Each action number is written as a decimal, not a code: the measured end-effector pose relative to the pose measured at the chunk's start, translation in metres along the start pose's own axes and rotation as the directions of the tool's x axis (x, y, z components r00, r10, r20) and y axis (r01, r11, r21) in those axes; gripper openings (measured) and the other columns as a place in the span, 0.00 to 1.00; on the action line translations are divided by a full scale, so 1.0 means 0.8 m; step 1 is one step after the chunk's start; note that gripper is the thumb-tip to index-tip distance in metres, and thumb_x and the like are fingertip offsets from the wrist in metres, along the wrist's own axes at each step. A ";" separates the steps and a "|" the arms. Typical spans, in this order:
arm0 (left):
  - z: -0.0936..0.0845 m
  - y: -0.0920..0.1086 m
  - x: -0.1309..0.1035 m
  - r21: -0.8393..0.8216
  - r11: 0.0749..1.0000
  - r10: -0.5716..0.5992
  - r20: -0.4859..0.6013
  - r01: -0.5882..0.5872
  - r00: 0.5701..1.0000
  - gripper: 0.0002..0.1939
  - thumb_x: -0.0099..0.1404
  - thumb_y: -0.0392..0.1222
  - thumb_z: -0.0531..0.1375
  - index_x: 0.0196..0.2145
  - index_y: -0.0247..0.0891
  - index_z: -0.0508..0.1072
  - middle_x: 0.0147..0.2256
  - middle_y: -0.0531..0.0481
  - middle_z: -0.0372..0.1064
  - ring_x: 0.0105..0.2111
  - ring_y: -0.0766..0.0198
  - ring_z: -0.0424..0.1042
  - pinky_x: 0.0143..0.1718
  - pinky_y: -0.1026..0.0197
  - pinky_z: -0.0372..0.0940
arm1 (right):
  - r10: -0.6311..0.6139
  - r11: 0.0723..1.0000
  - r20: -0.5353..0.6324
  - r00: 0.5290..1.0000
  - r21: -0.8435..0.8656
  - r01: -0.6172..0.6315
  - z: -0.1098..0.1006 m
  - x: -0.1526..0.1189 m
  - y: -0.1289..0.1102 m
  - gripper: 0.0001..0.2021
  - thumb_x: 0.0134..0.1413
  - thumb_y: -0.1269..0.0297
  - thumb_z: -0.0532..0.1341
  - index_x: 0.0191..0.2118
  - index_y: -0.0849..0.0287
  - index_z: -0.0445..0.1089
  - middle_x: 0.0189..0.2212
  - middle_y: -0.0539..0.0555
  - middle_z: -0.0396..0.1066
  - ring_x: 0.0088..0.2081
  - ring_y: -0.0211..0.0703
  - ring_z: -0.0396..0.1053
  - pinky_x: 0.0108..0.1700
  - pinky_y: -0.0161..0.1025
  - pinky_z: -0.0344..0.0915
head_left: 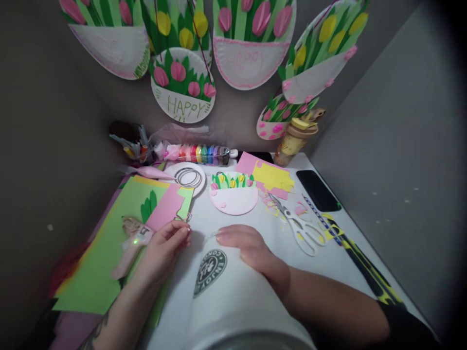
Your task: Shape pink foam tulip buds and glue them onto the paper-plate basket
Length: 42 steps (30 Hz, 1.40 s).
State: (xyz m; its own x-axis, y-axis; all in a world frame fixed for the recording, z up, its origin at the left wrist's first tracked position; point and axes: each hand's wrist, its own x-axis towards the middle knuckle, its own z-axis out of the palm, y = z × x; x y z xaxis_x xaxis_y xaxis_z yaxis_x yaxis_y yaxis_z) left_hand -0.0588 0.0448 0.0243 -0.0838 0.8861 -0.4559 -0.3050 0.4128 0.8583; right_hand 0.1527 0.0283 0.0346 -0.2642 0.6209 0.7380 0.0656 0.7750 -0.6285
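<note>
A large, white, tapering cup with a round dark logo [251, 301] fills the lower centre of the frame, tilted with its broad end nearest the camera. The person's right hand [255, 253] is clamped on its narrower part from the right. The left hand [170, 243] is apart from the right, just left of the cup, with thumb and forefinger brought together; whether something small is between them cannot be told.

Past the cup, at mid-frame, a small white half-round basket with pink and yellow tulips [233, 200] lies on the white tabletop [197, 216]. Left of the left hand, a pale pink glue gun with a lit green light [126, 257] lies on light-green paper sheets [87, 277].

Right of centre are white-handled scissors [302, 228], near a cut yellow paper piece [272, 175]; farther right lies a black phone [319, 189]. Clear-wrapped, many-coloured containers [200, 153] stretch across the back, below white paper-plate flower baskets [250, 63] in the upper frame.
</note>
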 end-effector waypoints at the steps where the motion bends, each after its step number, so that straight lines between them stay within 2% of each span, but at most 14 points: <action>1: 0.000 0.000 0.001 -0.003 1.000 -0.001 -0.003 0.001 1.000 0.21 0.37 0.48 0.75 0.27 0.36 0.75 0.25 0.56 0.71 0.25 0.73 0.68 0.29 0.72 0.65 | -0.042 0.999 0.013 0.999 0.002 0.042 -0.001 0.003 0.000 0.26 0.49 0.53 0.68 0.50 0.47 0.57 0.48 0.54 0.70 0.47 0.49 0.71 0.48 0.52 0.72; 3: -0.001 0.000 0.002 -0.005 1.000 -0.005 -0.009 0.005 1.000 0.21 0.37 0.48 0.75 0.27 0.36 0.75 0.25 0.56 0.71 0.25 0.73 0.68 0.29 0.72 0.66 | -0.108 0.994 0.035 0.994 -0.002 0.108 -0.003 0.007 -0.001 0.28 0.49 0.55 0.68 0.53 0.46 0.55 0.50 0.55 0.69 0.49 0.50 0.71 0.47 0.52 0.73; 7: 0.000 0.001 0.002 0.003 1.000 -0.004 -0.020 0.004 1.000 0.22 0.36 0.48 0.75 0.27 0.36 0.75 0.25 0.56 0.71 0.25 0.73 0.68 0.29 0.72 0.66 | -0.142 0.990 0.044 0.989 -0.001 0.142 -0.006 0.013 -0.004 0.29 0.50 0.55 0.68 0.54 0.47 0.53 0.52 0.56 0.68 0.50 0.51 0.70 0.47 0.52 0.73; 14: 0.000 0.001 0.000 0.010 1.000 -0.011 -0.020 0.011 1.000 0.22 0.36 0.47 0.75 0.27 0.35 0.75 0.25 0.56 0.71 0.25 0.73 0.68 0.29 0.72 0.66 | -0.127 0.991 -0.005 0.992 0.039 0.127 -0.004 0.012 -0.002 0.28 0.51 0.54 0.67 0.54 0.46 0.55 0.52 0.56 0.68 0.50 0.50 0.70 0.47 0.53 0.73; 21: 0.001 0.001 0.000 0.002 1.000 -0.031 -0.033 0.031 0.999 0.22 0.35 0.47 0.76 0.27 0.36 0.75 0.25 0.56 0.71 0.25 0.73 0.68 0.28 0.72 0.65 | -0.040 0.998 0.021 0.999 0.053 0.038 -0.007 0.009 0.000 0.28 0.48 0.54 0.69 0.52 0.46 0.57 0.50 0.54 0.70 0.49 0.50 0.71 0.50 0.51 0.71; 29: 0.001 0.001 0.002 0.009 1.000 -0.019 -0.028 0.019 0.999 0.21 0.35 0.47 0.76 0.26 0.36 0.75 0.24 0.56 0.71 0.25 0.73 0.68 0.29 0.72 0.65 | -0.105 0.993 0.004 0.994 0.048 0.105 -0.007 0.013 -0.002 0.30 0.50 0.55 0.68 0.55 0.48 0.54 0.52 0.56 0.69 0.50 0.50 0.70 0.49 0.51 0.72; 36: 0.000 0.003 0.000 0.037 0.999 -0.013 -0.016 0.014 1.000 0.21 0.37 0.48 0.76 0.27 0.36 0.75 0.23 0.56 0.70 0.24 0.74 0.67 0.28 0.73 0.63 | -0.075 0.996 0.021 0.997 0.042 0.074 -0.006 0.010 0.002 0.30 0.49 0.56 0.69 0.54 0.48 0.54 0.50 0.56 0.69 0.49 0.51 0.71 0.49 0.52 0.72; 42: -0.001 0.002 -0.001 0.044 0.999 -0.012 -0.013 0.012 1.000 0.21 0.37 0.47 0.75 0.27 0.36 0.75 0.24 0.56 0.70 0.25 0.73 0.67 0.28 0.72 0.62 | -0.112 0.993 0.006 0.994 0.044 0.112 -0.006 0.012 0.002 0.31 0.50 0.54 0.68 0.56 0.46 0.52 0.53 0.57 0.68 0.50 0.52 0.71 0.48 0.53 0.73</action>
State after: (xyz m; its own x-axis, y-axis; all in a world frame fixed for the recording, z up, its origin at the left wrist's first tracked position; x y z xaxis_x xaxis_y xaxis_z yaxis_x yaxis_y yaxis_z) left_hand -0.0599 0.0449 0.0262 -0.0924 0.8783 -0.4691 -0.2644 0.4326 0.8619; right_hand 0.1545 0.0361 0.0422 -0.2756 0.5291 0.8025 -0.0071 0.8337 -0.5521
